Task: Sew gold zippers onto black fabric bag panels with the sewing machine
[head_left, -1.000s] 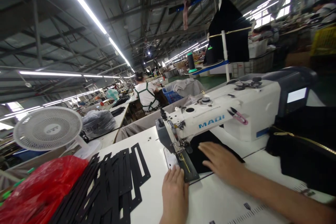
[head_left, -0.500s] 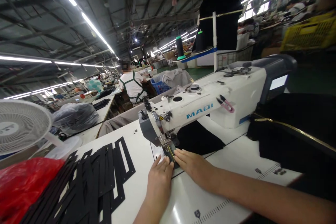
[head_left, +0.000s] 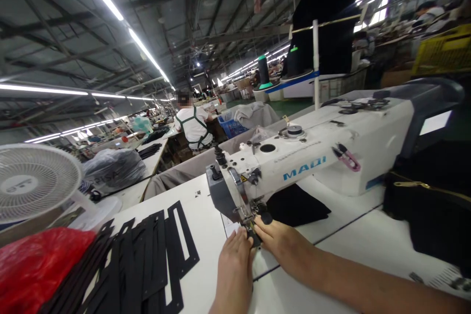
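My left hand rests on the white machine bed just left of the needle area, fingers together and bent onto a small black fabric piece. From the other side, the fingertips of my right hand press the same piece close to the presser foot. A short bit of gold, zipper-like, shows between the hands; my fingers hide most of it. The white sewing machine stands over the work. Behind the needle, under its arm, lies black fabric.
Flat black frame-shaped pieces lie piled at left, beside a red plastic bag and a white fan. Black fabric with a gold zipper lies at right. Pink thread snips sit on the machine. A person works ahead.
The view has shifted, so the machine appears farther right and nearer. Both hands stay at the presser foot; less of the gold strip shows between them.
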The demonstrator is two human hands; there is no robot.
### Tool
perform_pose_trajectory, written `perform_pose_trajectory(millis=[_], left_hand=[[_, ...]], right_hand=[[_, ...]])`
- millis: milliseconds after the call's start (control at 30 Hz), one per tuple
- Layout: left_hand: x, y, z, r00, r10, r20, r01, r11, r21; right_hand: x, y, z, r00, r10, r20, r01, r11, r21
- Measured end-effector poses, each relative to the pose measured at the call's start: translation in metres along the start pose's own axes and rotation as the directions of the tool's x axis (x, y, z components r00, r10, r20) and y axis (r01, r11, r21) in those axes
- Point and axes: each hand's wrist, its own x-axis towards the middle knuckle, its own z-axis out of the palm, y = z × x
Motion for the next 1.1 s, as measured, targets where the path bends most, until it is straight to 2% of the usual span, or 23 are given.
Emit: perform_pose_trajectory(millis=[133, 300, 633, 867, 1100], left_hand=[[-0.001, -0.003, 0.005, 0.999, -0.04, 0.034, 0.041, 0.999, -0.006], [0.005, -0.005, 0.005, 0.993, -0.078, 0.088, 0.083, 0.995, -0.056], [0.01, -0.003, 0.001, 0.982, -0.131, 0.134, 0.142, 0.986, -0.082], [0.011, 0.0, 0.001, 0.978, -0.17, 0.123, 0.18, 0.98, -0.08], [0.011, 0.002, 0.0, 0.956, -0.272, 0.11, 0.285, 0.951, -0.117]], right_hand=[[0.004, 0.005, 0.002, 0.999, -0.044, -0.009, 0.044, 0.999, 0.009], [0.008, 0.008, 0.003, 1.0, -0.027, 0.015, 0.026, 0.999, 0.038], [0.012, 0.007, -0.004, 0.992, -0.005, 0.13, 0.004, 1.0, 0.006], [0.011, 0.006, -0.003, 0.997, 0.018, 0.078, -0.018, 1.0, 0.002], [0.009, 0.006, -0.001, 0.998, 0.055, 0.035, -0.058, 0.996, 0.075]])
